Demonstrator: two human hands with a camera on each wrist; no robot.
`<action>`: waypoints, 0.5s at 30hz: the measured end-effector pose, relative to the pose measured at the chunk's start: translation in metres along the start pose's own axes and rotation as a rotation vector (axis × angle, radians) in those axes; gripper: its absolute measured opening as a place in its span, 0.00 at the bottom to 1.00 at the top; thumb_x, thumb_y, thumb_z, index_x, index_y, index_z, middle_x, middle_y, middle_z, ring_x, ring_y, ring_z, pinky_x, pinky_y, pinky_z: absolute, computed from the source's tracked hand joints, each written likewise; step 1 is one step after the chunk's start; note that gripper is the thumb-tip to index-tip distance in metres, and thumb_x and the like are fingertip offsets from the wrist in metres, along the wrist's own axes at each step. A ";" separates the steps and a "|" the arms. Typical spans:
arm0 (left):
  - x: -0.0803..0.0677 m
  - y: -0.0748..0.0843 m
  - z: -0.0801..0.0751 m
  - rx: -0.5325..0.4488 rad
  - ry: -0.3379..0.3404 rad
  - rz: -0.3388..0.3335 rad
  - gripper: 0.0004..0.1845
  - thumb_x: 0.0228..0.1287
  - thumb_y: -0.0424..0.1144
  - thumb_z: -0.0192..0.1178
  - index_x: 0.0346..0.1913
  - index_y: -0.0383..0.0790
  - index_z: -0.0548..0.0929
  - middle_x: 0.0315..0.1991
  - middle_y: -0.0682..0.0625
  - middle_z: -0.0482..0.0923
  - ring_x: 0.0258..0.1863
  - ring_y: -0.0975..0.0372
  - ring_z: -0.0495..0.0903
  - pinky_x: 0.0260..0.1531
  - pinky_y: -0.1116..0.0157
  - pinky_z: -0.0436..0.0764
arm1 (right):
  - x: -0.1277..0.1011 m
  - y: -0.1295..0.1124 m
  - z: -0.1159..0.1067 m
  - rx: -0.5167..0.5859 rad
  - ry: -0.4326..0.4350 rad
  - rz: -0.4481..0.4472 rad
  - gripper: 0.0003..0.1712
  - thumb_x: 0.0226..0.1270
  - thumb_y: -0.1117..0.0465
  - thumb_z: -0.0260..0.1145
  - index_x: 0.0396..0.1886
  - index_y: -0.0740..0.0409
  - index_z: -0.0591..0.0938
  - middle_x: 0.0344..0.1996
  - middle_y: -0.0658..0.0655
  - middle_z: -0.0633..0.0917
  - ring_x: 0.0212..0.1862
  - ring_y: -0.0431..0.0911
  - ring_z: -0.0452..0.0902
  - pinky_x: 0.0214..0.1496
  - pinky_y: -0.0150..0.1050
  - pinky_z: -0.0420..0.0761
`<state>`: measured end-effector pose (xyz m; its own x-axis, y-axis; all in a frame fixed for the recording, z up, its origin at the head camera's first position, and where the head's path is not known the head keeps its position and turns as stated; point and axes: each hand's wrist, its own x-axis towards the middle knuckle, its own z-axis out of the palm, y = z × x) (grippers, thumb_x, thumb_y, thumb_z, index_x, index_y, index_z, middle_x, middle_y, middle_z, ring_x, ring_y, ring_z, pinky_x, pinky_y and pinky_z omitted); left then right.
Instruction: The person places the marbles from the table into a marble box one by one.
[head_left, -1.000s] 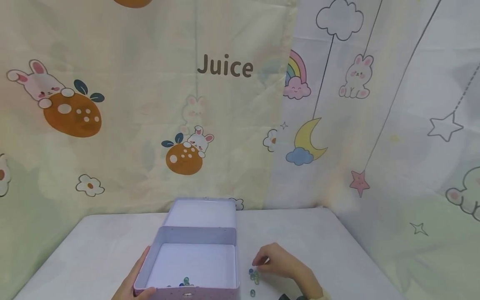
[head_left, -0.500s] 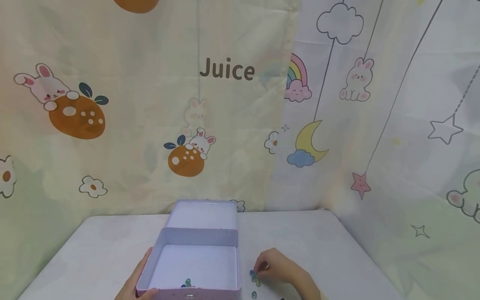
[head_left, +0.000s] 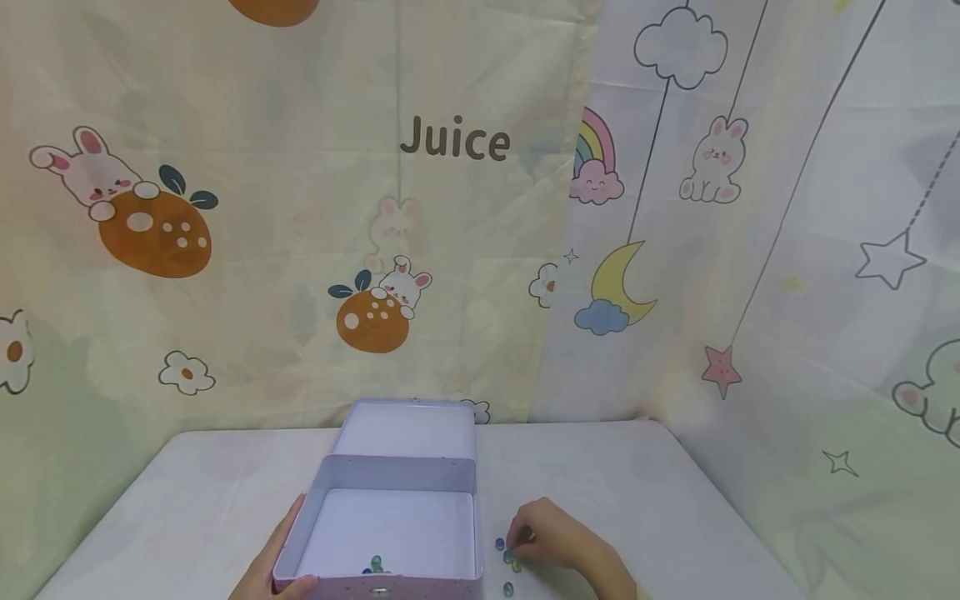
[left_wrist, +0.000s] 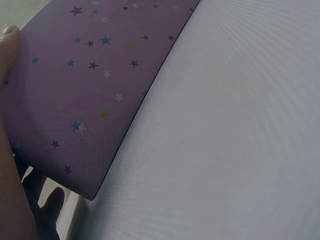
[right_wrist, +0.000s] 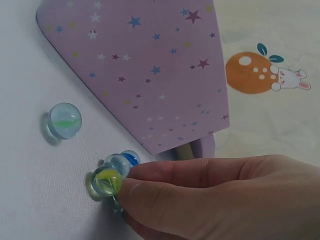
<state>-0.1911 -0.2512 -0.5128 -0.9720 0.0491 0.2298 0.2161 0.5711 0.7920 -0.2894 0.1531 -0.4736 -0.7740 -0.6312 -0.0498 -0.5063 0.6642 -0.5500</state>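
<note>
A lilac, star-patterned tin box (head_left: 401, 533) stands with its lid (head_left: 411, 427) folded back. My left hand (head_left: 272, 554) grips its near left corner, thumb at the front edge and fingers along the side. Inside, several glass marbles (head_left: 377, 563) lie near the front wall. To the right of the box, my right hand (head_left: 553, 537) pinches at a small cluster of marbles on the table. In the right wrist view, thumb and forefinger meet right behind a yellow-swirled marble (right_wrist: 106, 181), beside a clear marble (right_wrist: 117, 164) and a blue-swirled marble (right_wrist: 132, 157).
A green-swirled marble (right_wrist: 65, 121) lies apart from the cluster on the white table (head_left: 637, 475). Behind the table hangs a printed curtain (head_left: 465, 233), and another printed curtain (head_left: 825, 317) closes off the right side.
My right hand has come down onto the marble cluster, its fingertips closing together there. The blue marble now sits slightly apart to the left. My left hand stays on the box.
</note>
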 end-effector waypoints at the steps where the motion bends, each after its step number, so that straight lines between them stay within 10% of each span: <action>1: 0.000 0.000 0.000 -0.004 0.000 -0.002 0.49 0.59 0.40 0.61 0.76 0.46 0.41 0.72 0.34 0.52 0.56 0.86 0.57 0.45 0.65 0.76 | 0.000 0.000 0.000 -0.006 0.002 -0.001 0.05 0.52 0.66 0.71 0.28 0.50 0.86 0.28 0.46 0.86 0.31 0.28 0.76 0.37 0.27 0.79; 15: 0.001 -0.002 -0.002 -0.042 -0.043 -0.072 0.49 0.61 0.44 0.60 0.76 0.52 0.39 0.74 0.35 0.47 0.65 0.69 0.60 0.53 0.41 0.72 | -0.001 0.001 -0.004 0.003 0.013 -0.010 0.06 0.52 0.65 0.71 0.29 0.49 0.86 0.28 0.44 0.86 0.32 0.29 0.77 0.38 0.27 0.79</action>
<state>-0.1920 -0.2540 -0.5128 -0.9881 0.0445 0.1473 0.1478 0.5395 0.8289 -0.2911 0.1564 -0.4706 -0.7738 -0.6326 -0.0329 -0.5131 0.6564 -0.5531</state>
